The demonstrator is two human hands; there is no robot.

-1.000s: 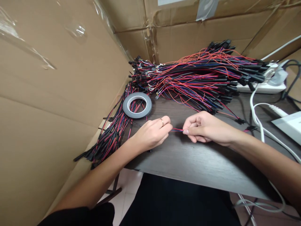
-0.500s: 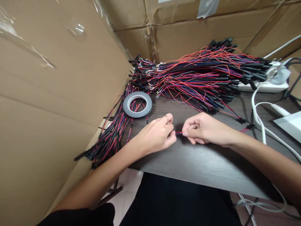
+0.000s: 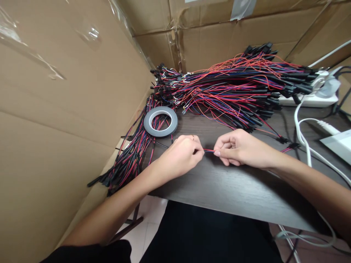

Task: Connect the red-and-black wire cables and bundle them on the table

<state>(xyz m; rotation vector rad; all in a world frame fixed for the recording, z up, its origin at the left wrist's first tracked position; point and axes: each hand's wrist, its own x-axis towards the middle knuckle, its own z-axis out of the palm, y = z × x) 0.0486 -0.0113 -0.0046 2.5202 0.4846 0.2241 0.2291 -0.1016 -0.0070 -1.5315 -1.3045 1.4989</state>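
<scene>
Between my two hands, over the middle of the dark table point(image 3: 236, 190), runs a short stretch of thin red and blue wires point(image 3: 209, 150). My left hand point(image 3: 185, 153) is closed on the wires' left part, its fingertips curled out of sight. The thumb and forefinger of my right hand point(image 3: 233, 148) pinch the same wires at the right. A grey tape roll point(image 3: 160, 121) lies beyond my left hand, on the edge of a wire bundle point(image 3: 131, 157).
A large pile of red, blue and black cables point(image 3: 230, 87) lies at the back against cardboard point(image 3: 208, 44). A cardboard wall point(image 3: 55, 109) rises at left. At right are a white power strip point(image 3: 309, 100), white cords point(image 3: 301, 140) and a white device point(image 3: 338, 144).
My left hand has turned slightly and its fingers have closed in more. Both hands and the wires between them have shifted a little away from me.
</scene>
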